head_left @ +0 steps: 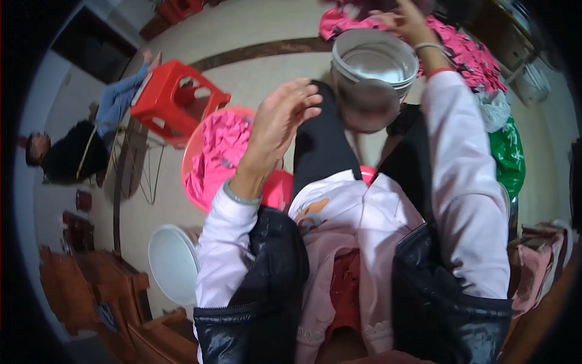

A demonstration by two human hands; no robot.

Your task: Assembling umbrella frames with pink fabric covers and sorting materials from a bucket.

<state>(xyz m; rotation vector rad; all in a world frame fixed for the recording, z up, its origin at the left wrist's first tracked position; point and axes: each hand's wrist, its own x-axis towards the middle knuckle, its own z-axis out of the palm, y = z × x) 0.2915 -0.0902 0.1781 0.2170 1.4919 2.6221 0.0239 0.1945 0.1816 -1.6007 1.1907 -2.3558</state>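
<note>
Nearby stand red stool (154,91), bucket (339,74); left hand (276,115) half-curled, empty; right hand (411,25), grip unclear.

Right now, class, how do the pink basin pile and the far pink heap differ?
The basin pile sits in a round basin, near the left hand; the far heap lies beyond the bucket, near the right hand. The far heap spreads wider than the basin pile. Both are bright pink.
</note>
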